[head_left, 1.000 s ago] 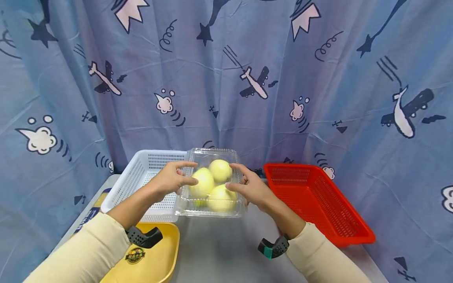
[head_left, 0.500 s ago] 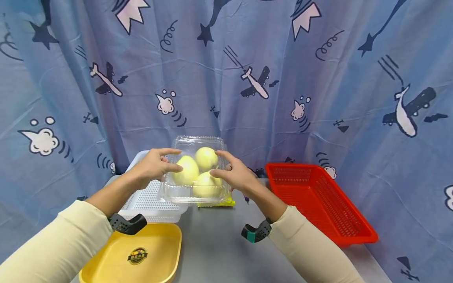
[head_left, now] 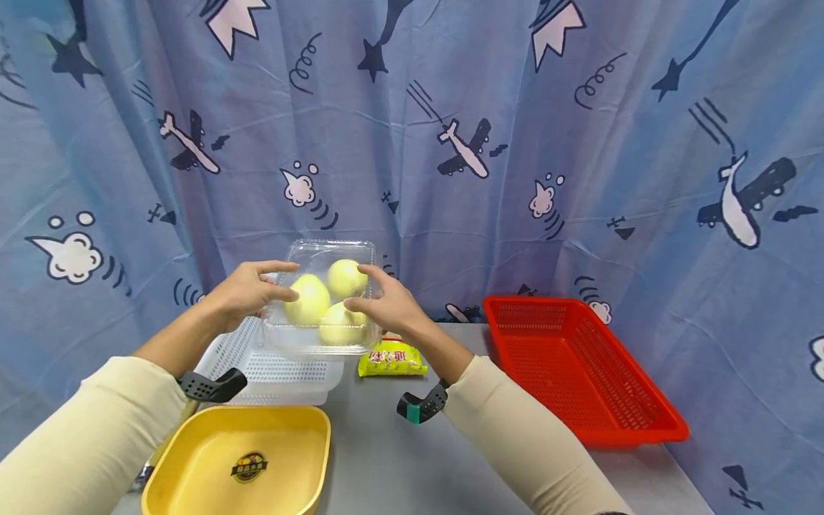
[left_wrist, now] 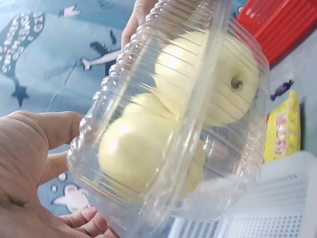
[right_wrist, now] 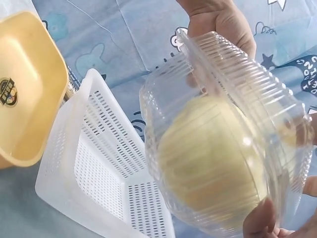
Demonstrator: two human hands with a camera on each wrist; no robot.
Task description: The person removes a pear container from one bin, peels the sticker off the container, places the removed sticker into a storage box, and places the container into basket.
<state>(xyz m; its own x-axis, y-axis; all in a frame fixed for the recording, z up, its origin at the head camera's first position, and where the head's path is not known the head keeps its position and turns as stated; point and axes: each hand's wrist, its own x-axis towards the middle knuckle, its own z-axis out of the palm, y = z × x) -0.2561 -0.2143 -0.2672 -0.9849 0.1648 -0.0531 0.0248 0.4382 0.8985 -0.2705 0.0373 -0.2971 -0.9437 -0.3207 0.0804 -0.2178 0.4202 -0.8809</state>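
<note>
Both hands hold up a clear plastic clamshell box (head_left: 331, 249) above the white basket (head_left: 277, 395). Inside lie three pale yellow fruits (head_left: 307, 300), round and pear-like; a dimple shows on one of them in the left wrist view. My left hand (head_left: 246, 292) grips the box's left side, thumb and fingers apart on it. On the opposite side my right hand (head_left: 388, 304) grips it the same way. The box is tilted, its lid toward the head camera. Parts of the fingers behind the box are hidden.
A yellow basin (head_left: 209, 461) stands in front of the white basket. Behind my right wrist lies a yellow printed packet (head_left: 393, 361), with a small purple-wrapped item (left_wrist: 282, 88) near it. On the right is a red basket (head_left: 618, 436). A blue curtain (head_left: 412, 143) hangs behind.
Both hands have carried the box left and slightly upward, from beside the white basket to above it. The yellow packet has come into view from behind the box.
</note>
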